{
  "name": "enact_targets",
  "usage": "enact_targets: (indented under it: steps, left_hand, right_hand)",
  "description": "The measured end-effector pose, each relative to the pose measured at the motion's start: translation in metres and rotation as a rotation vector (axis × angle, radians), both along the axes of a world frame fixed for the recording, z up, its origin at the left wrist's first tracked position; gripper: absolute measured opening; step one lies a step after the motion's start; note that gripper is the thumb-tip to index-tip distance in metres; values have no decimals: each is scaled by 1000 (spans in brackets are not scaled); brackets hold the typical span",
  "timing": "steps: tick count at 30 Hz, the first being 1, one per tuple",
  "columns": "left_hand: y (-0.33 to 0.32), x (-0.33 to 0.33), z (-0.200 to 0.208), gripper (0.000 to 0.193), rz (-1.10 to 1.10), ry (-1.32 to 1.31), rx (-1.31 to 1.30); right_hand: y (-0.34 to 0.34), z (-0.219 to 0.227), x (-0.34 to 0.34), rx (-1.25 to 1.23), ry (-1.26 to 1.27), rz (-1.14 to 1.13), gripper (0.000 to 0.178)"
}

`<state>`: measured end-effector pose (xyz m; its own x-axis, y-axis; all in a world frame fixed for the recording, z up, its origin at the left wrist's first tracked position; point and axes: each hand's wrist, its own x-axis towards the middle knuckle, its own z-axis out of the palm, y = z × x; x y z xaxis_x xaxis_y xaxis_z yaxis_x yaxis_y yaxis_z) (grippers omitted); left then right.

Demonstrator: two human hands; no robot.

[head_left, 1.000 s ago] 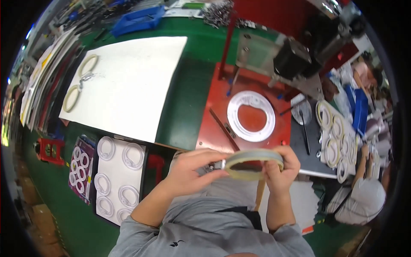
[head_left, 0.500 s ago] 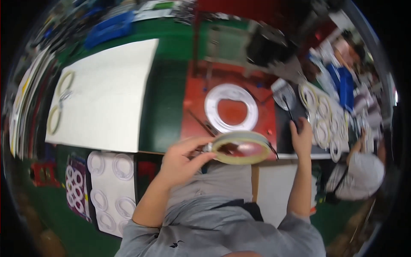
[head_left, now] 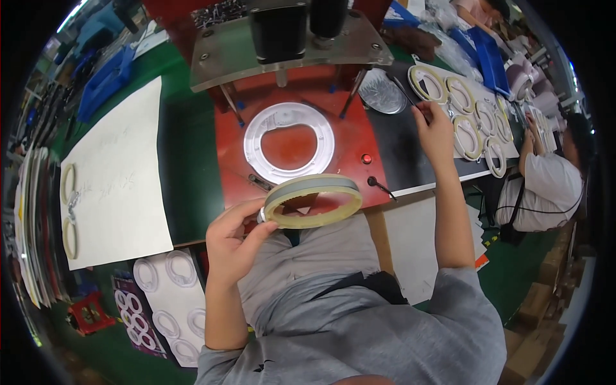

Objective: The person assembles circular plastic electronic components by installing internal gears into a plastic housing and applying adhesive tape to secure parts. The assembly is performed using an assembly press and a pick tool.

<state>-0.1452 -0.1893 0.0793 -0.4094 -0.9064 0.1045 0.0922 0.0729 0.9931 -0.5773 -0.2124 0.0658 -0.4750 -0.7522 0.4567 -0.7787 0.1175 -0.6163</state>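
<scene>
My left hand (head_left: 236, 236) pinches the left edge of a pale yellow ring (head_left: 314, 221) with a grey outer band, held tilted in front of my body. Behind it, a white ring (head_left: 252, 151) lies flat on the red base plate (head_left: 226, 183) of a press. Off to the right, the fingers of my right hand (head_left: 435, 131) are closed on a thin dark stick-like tool (head_left: 405, 92). The tool's far end is beside a round, shiny shallow dish (head_left: 383, 93); whether they touch I cannot tell.
A clear press plate (head_left: 221, 54) on posts overhangs the base, which has a red button (head_left: 366, 158). Several yellowish rings (head_left: 468, 136) lie on a board at right, near a co-worker (head_left: 545, 170). A white sheet (head_left: 122, 186) with two rings covers the left.
The view has swung, bringing more of the press into sight. My left hand still holds the yellow ring before me, and my right hand keeps the tool near the dish.
</scene>
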Motion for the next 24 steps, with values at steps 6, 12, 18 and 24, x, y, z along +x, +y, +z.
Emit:
enact_targets:
  steps: [6,12,18,24]
  left_hand:
    - [-2,-2,-3,36,18,19,23]
    - [-2,-1,-1,35,23,-17,12]
    - [-5,-3,-1,33,31,-65,-76]
    - [-4,4,8,31,35,-120,-186]
  right_hand:
    - [-32,13,1,78,133,-22,22]
    - [-29,11,3,122,300,-98,21]
    - [-9,-8,-8,63,358,6,18]
    - [21,8,2,128,295,49,15]
